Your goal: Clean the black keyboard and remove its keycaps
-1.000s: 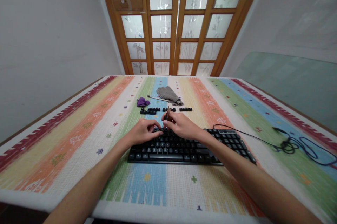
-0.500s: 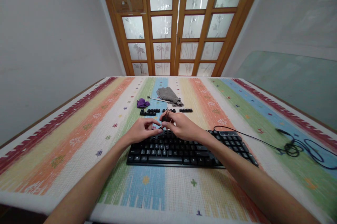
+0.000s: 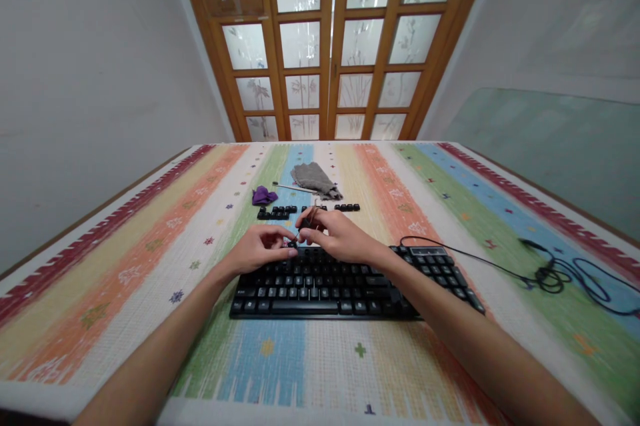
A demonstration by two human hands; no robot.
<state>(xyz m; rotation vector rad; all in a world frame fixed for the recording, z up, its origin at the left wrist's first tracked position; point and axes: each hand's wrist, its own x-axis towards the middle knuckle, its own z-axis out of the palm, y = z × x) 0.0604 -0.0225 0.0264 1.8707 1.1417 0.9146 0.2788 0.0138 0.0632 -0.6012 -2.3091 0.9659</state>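
Note:
A black keyboard (image 3: 305,307) lies across the cloth in front of me, with both of my hands over its back edge. My right hand (image 3: 333,233) grips a small dark tool with thin wires, which looks like a wire keycap puller (image 3: 305,222). Close by its wire end, my left hand (image 3: 260,247) pinches thumb and forefinger on a small dark piece that looks like a keycap (image 3: 293,245); the fingers partly hide it. Behind the hands stand rows of loose black keycaps (image 3: 277,215), with a further short row of keycaps (image 3: 347,207) to the right.
A purple cloth (image 3: 264,196), a grey cloth (image 3: 316,179) and a thin stick brush (image 3: 295,187) lie beyond the keycaps. The keyboard's cable (image 3: 550,278) coils at the right. A striped tablecloth (image 3: 165,266) covers the table, and glazed wooden doors (image 3: 327,46) stand behind.
The whole view has shifted slightly, so everything appears a little further left. Both hands stay together above the keyboard's back edge, and the dark piece at my left fingertips shows more plainly.

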